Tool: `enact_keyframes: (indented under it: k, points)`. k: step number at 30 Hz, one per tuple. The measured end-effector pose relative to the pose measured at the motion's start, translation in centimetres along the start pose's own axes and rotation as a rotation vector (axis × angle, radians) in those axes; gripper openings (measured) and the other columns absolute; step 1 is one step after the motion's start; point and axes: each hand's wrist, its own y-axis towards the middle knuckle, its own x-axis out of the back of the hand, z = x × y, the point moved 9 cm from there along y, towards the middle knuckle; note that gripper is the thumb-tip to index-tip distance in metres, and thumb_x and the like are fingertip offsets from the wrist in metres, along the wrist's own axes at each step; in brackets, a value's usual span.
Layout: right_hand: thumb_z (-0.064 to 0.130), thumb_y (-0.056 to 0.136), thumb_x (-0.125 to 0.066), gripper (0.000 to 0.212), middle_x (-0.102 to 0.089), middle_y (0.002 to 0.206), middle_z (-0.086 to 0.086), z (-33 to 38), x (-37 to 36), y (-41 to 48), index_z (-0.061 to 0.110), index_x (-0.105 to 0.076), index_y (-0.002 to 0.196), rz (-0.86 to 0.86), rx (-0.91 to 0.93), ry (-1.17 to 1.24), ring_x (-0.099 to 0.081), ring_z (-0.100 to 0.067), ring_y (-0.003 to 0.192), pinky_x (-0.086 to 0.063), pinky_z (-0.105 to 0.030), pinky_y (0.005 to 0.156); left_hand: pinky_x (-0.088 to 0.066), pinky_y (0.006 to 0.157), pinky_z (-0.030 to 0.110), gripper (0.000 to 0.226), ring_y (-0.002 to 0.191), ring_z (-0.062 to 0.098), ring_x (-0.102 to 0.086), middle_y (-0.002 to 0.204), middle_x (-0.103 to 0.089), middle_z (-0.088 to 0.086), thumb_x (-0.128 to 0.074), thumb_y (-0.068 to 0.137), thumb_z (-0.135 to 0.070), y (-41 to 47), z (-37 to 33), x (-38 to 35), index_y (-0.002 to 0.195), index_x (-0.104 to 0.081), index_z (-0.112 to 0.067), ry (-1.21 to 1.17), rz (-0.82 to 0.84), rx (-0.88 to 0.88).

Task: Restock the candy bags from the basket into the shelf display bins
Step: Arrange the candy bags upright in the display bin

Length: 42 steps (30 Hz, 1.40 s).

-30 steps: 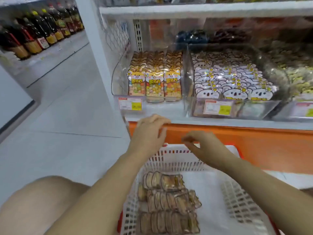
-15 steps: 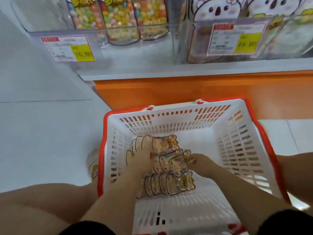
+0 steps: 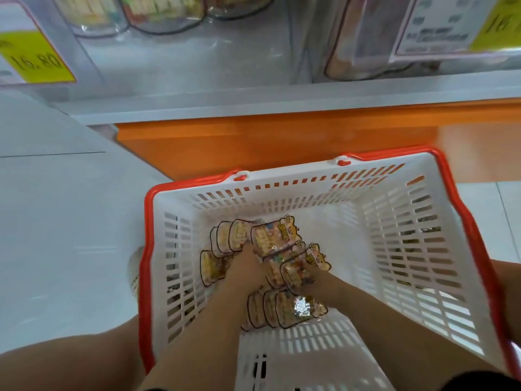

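White slotted plastic basket with red rim [image 3: 394, 249] sits on pale tiled floor [image 3: 56, 221], at 5 o'clock in view. Clear cartoon-printed bags of coloured candy [image 3: 282, 309] lie heaped toward the basket's 9 o'clock side. Left hand [image 3: 246, 262] against a tilted bag; right hand [image 3: 320, 282] just beside it at 3 o'clock, behind another bag. Fingers of both buried in the heap; grip cannot be told. Clear plastic display bins [image 3: 253, 60] at 12 o'clock above orange shelf base [image 3: 267, 142]. Yellow price tag [image 3: 33, 60] at 10 o'clock.

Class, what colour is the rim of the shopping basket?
The basket rim is orange-red, seen best in the head view.
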Motion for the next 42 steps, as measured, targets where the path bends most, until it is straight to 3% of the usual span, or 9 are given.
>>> enact_keyframes:
  k: [6, 10, 16, 21, 24, 29, 35, 39, 42]
  points:
    - [0.034, 0.094, -0.064, 0.069, -0.049, 0.144, -0.005, 1.2, -0.7, -0.9, 0.026, -0.030, 0.154, 0.059, 0.064, -0.010, -0.052, -0.022, 0.123, -0.045, -0.029, 0.103, -0.045, 0.060, 0.024, 0.053, 0.095, 0.018, -0.057, 0.112, -0.051, 0.000, -0.062, 0.094, -0.043, 0.0, -0.4, -1.0, 0.134, -0.042, -0.015, -0.074, 0.010, 0.103]
    - [0.018, 0.100, -0.057, 0.050, -0.054, 0.114, 0.003, 2.1, -0.9, -2.2, 0.023, -0.038, 0.146, 0.081, 0.083, 0.026, -0.052, -0.008, 0.096, -0.041, 0.001, 0.068, -0.047, 0.057, 0.028, 0.052, 0.089, 0.019, -0.062, 0.106, -0.062, 0.005, -0.071, 0.086, -0.040, 0.1, -0.6, -0.5, 0.120, -0.043, -0.013, -0.139, -0.048, 0.107]
    - [0.010, 0.099, -0.053, 0.048, -0.053, 0.136, -0.008, 1.8, 0.6, -2.5, 0.014, -0.044, 0.147, 0.007, 0.060, 0.024, -0.057, -0.019, 0.112, -0.045, -0.015, 0.069, -0.042, 0.053, 0.023, 0.036, 0.061, 0.013, -0.057, 0.068, -0.055, -0.002, -0.064, 0.084, -0.054, 0.0, -1.2, -1.0, 0.074, -0.054, -0.021, 0.109, 0.007, 0.069]
    - [0.012, 0.098, -0.052, 0.048, -0.057, 0.117, -0.002, 2.1, 0.6, -2.4, 0.022, -0.047, 0.145, 0.010, 0.074, 0.048, -0.045, 0.000, 0.065, -0.037, -0.010, 0.052, -0.042, 0.059, 0.016, 0.042, 0.069, 0.002, -0.046, 0.087, -0.048, -0.009, -0.070, 0.092, -0.038, -0.6, -2.1, -3.5, 0.119, -0.044, -0.020, -0.164, 0.119, 0.076]
    - [0.013, 0.098, -0.049, 0.054, -0.061, 0.119, -0.004, 2.4, 0.7, -2.5, 0.026, -0.041, 0.149, -0.007, 0.089, 0.083, -0.042, -0.001, 0.058, -0.035, -0.012, 0.049, -0.043, 0.080, 0.022, 0.080, 0.114, 0.016, -0.056, 0.140, -0.051, 0.003, -0.072, 0.088, -0.047, 0.0, -1.8, -3.7, 0.148, -0.032, -0.013, -0.250, 0.096, 0.090]
    - [0.008, 0.100, -0.049, 0.050, -0.043, 0.073, 0.006, 2.3, 0.7, -2.7, 0.015, -0.042, 0.148, -0.014, 0.064, 0.260, -0.040, 0.001, 0.041, -0.031, -0.011, 0.042, -0.056, 0.083, 0.027, 0.056, 0.102, 0.008, -0.062, 0.134, -0.060, -0.003, -0.070, 0.080, -0.049, 0.3, -3.7, -3.5, 0.132, -0.057, -0.032, -0.122, 0.157, -0.080]
    - [0.006, 0.086, -0.064, 0.034, -0.066, 0.088, -0.014, 1.2, 2.0, -3.9, 0.012, -0.062, 0.120, -0.114, -0.038, 0.624, -0.059, -0.024, 0.062, -0.043, -0.029, 0.061, -0.052, 0.083, 0.026, 0.048, 0.102, 0.011, -0.059, 0.127, -0.062, -0.006, -0.067, 0.089, -0.033, -1.7, -6.4, -1.6, 0.135, -0.056, -0.028, -0.036, 0.131, -0.253]
    - [0.011, 0.072, -0.084, 0.096, -0.052, 0.126, -0.018, 1.1, 3.2, -4.6, 0.015, -0.027, 0.149, -0.211, -0.059, 0.870, -0.064, -0.028, 0.091, -0.059, -0.042, 0.069, -0.054, 0.079, 0.027, 0.041, 0.096, 0.014, -0.063, 0.120, -0.067, -0.003, -0.068, 0.092, -0.035, -4.0, -8.7, 1.8, 0.131, -0.057, -0.028, 0.079, -0.016, -0.389]
    - [0.026, 0.067, -0.091, 0.104, -0.044, 0.135, -0.013, 2.9, 3.7, -6.3, 0.017, -0.028, 0.149, -0.159, 0.020, 0.972, -0.056, -0.032, 0.113, -0.057, -0.053, 0.083, -0.048, 0.083, 0.029, 0.039, 0.105, 0.021, -0.063, 0.115, -0.067, 0.001, -0.070, 0.091, -0.026, -6.5, -10.4, 4.6, 0.129, -0.061, -0.025, 0.025, -0.090, -0.483]
